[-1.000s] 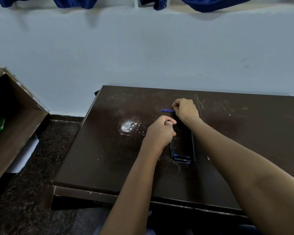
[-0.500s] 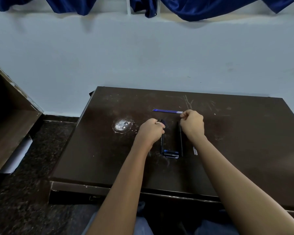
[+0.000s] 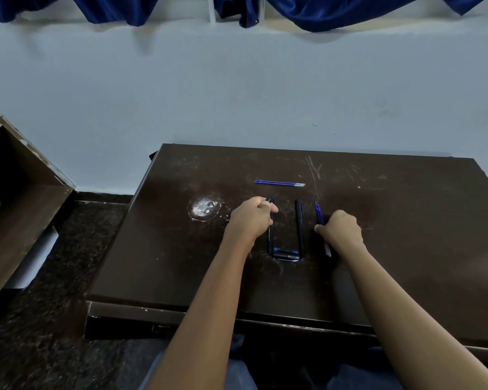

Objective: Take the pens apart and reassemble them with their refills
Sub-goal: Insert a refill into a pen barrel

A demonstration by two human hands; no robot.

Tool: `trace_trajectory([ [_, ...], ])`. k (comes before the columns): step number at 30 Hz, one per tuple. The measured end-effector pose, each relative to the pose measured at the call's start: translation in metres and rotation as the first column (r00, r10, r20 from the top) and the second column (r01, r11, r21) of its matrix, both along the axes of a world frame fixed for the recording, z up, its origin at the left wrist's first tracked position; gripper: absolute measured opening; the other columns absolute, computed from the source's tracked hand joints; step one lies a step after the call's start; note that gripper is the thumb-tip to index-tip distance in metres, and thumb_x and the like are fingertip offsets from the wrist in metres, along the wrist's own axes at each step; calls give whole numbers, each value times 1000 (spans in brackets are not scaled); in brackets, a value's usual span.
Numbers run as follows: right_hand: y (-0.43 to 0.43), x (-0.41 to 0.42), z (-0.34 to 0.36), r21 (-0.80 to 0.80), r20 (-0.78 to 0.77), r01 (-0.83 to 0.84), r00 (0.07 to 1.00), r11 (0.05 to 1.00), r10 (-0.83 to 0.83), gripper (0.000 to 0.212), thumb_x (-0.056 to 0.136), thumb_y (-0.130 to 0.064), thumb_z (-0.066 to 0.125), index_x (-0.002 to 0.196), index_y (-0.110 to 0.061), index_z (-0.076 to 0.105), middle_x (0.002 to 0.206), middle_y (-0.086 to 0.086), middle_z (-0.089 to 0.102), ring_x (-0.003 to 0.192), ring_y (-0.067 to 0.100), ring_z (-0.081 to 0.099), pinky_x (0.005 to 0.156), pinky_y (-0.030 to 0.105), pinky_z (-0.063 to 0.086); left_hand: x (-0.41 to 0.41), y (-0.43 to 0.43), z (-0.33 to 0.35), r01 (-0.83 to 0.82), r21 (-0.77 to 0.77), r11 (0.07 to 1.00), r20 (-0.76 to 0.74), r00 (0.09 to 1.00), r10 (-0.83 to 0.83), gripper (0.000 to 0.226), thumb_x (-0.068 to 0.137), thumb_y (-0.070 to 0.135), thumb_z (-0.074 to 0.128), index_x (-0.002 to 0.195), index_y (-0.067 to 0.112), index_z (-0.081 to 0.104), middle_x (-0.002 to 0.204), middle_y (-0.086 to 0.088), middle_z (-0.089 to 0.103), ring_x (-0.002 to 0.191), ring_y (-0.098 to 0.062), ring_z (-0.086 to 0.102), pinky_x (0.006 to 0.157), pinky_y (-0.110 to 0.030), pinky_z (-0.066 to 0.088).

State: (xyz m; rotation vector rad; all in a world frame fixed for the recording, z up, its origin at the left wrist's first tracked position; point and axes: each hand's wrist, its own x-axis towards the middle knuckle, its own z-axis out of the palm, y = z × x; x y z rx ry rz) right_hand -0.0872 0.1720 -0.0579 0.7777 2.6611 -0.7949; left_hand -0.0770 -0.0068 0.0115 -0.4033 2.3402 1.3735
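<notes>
On the dark brown table [image 3: 406,220] my left hand [image 3: 251,218] grips the far end of a black pen barrel [image 3: 270,237] that lies pointing away from me. A second black barrel [image 3: 299,223] lies parallel to it on the right, untouched. A short black and blue pen part [image 3: 286,254] lies crosswise at their near ends. My right hand [image 3: 341,230] grips a blue refill [image 3: 319,213] whose tip sticks out beyond the fingers and whose near end shows below the hand. Another blue refill [image 3: 279,183] lies crosswise farther back.
A white scuffed patch [image 3: 204,208] marks the table left of my hands. The table's far edge meets a pale wall. A brown wooden shelf [image 3: 20,198] stands at the left over a dark speckled floor. Blue curtains [image 3: 321,9] hang along the top.
My right hand has left the far refill lying crosswise and moved back and right, where it now grips the second refill. My left hand stays on the left barrel.
</notes>
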Motion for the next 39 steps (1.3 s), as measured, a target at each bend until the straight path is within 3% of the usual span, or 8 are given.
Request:
trace_trajectory([
  [5,6,-2,1,-88,12,37,999,995,-36,37,81,-26,72,68,-11,41,80,8,53,78,29,55,64,33,43,1,-2,-1,6,-8,1000,5,1000,-6,35,103,27,30,108,21,64,99,0,58,70,-4,46,55,-22,31],
  [13,-1,-11,35,-168,-122,39,991,985,-60,32,88,-33,59,75,-4,54,63,6,50,57,21,47,55,29,35,3,-1,5,7,11,1000,18,1000,-7,37,104,30,29,111,21,64,114,-5,62,72,-4,47,52,-23,30],
  [17,-16,-13,59,-458,-399,-36,901,888,-169,28,94,-26,49,70,-13,51,63,5,59,56,18,52,67,32,45,4,-2,8,26,6,1000,13,1000,-26,37,104,29,28,111,21,64,109,-3,61,70,-4,45,51,-24,31],
  [20,-30,1,67,-540,-535,-108,810,835,-241,20,97,-20,47,78,-16,51,68,2,65,59,13,60,70,30,51,4,-2,9,37,7,999,22,999,-38,37,104,29,27,111,21,63,110,-3,60,71,-4,44,52,-24,30],
  [25,-45,11,67,-672,-557,-179,761,718,-331,15,99,-8,42,93,-11,56,84,6,67,68,12,65,70,24,56,5,-2,10,73,-10,997,17,997,-73,37,104,29,28,111,22,63,109,-2,60,70,-3,43,52,-23,29],
  [31,-51,7,64,-603,-555,-260,816,754,-163,16,97,-7,44,92,-5,59,82,10,67,67,17,62,73,34,56,2,-3,7,145,9,989,-5,989,-145,34,103,27,30,106,22,64,107,-3,61,76,-4,48,58,-24,34],
  [35,-54,7,58,-530,-512,-305,859,791,-13,17,91,-9,50,84,-6,65,79,-2,69,72,13,62,75,36,52,1,-3,-2,146,35,989,-56,988,-144,31,101,24,34,86,28,61,109,-5,66,103,-19,60,85,-30,42],
  [39,-56,5,55,-429,-423,-344,894,835,152,20,92,-8,51,95,-15,69,85,-6,67,76,8,57,75,25,45,-2,-6,-7,67,55,996,-108,992,-61,36,100,21,36,74,31,59,87,0,63,93,-17,59,70,-24,40],
])
